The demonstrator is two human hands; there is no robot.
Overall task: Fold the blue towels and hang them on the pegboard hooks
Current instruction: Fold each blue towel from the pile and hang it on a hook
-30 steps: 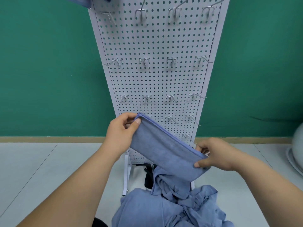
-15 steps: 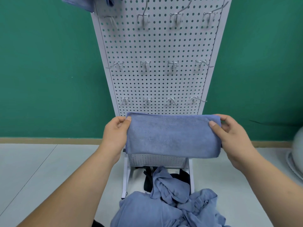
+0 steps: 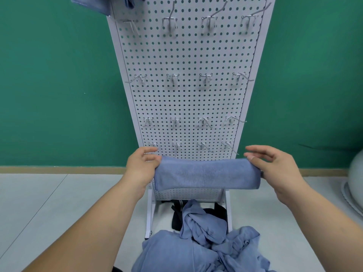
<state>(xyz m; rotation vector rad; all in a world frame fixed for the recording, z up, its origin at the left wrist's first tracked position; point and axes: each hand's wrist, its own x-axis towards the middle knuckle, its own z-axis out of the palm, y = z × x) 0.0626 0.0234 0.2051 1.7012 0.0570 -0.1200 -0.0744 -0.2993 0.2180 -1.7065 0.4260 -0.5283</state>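
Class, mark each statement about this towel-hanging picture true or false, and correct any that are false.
1. The left hand and the right hand each hold one end of the folded towel. True.
2. The folded towel hangs from a hook. False: the hands hold it in the air in front of the lower part of the pegboard.
3. A crumpled pile of blue towels lies below the held one. True.
4. The pegboard is black. False: it is white.
5. The wall behind the pegboard is green. True.
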